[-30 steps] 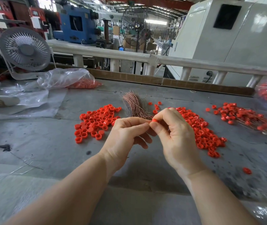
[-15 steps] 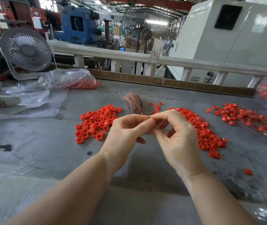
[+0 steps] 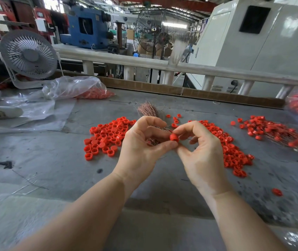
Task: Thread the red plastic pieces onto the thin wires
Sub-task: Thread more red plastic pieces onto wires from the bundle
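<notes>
Grey factory bench [image 3: 53,160] carries our work: loose red caps [image 3: 106,136] left, a copper wire bundle [image 3: 147,109] behind. Our left hand [image 3: 141,151] and right hand [image 3: 200,153] meet above it, both grips pinched on one red cap [image 3: 174,137]; a thin wire [image 3: 189,139] pokes out rightward.

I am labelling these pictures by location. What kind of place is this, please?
Most likely a factory floor with a hand-assembly bench. A blue machine and a large standing fan stand behind the grey table, which holds heaps of red caps.
</notes>
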`<action>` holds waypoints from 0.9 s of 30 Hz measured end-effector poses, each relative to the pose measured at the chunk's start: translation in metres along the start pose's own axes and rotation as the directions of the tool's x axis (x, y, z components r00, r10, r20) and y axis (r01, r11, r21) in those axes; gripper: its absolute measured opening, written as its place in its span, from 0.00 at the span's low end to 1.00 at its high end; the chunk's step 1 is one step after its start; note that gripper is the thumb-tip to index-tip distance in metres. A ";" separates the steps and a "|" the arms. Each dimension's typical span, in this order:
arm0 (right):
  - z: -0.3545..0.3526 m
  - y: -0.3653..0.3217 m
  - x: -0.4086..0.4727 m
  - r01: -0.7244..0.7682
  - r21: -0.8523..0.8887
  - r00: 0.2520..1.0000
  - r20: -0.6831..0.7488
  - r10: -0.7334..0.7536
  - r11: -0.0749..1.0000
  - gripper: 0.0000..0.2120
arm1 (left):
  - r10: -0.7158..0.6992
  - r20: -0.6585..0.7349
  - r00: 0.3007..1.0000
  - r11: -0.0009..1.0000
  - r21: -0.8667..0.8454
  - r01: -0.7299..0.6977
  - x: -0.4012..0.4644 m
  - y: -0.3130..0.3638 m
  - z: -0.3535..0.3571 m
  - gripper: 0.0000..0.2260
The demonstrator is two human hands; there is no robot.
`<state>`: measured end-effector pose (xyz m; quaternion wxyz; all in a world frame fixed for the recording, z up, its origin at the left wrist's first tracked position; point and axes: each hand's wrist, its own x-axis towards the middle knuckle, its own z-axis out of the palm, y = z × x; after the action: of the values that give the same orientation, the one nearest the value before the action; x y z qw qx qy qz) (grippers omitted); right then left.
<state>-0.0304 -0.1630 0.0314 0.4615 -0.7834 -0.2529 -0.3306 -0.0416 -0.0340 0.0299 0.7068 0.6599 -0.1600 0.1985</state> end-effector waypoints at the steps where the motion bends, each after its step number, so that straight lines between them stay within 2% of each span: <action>1: 0.000 0.000 0.000 -0.004 -0.001 1.000 0.002 0.004 1.000 0.16 | 0.006 -0.001 1.000 1.000 0.003 -0.006 0.000 -0.001 0.000 0.17; 9: 0.000 0.000 0.000 -0.021 -0.024 1.000 0.002 0.021 0.999 0.15 | 0.004 0.010 1.000 0.999 -0.032 -0.004 0.000 -0.002 -0.001 0.16; 16: 0.000 0.000 0.000 0.027 -0.042 0.999 -0.019 -0.028 0.999 0.08 | -0.241 0.055 0.969 0.933 -0.264 0.247 0.001 -0.001 -0.005 0.11; 21: 0.000 0.002 0.001 0.069 -0.037 0.997 -0.026 -0.070 0.997 0.06 | -0.298 0.095 0.950 0.903 -0.295 0.313 0.002 -0.001 -0.006 0.08; 27: 0.001 0.004 0.000 0.075 -0.048 0.996 -0.040 -0.077 0.996 0.06 | -0.356 0.128 0.926 0.874 -0.305 0.378 0.002 -0.003 -0.007 0.10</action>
<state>-0.0271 -0.1642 0.0293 0.4354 -0.7768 -0.2650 -0.3698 -0.0384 -0.0272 0.0283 0.8245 0.5591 -0.0862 0.0095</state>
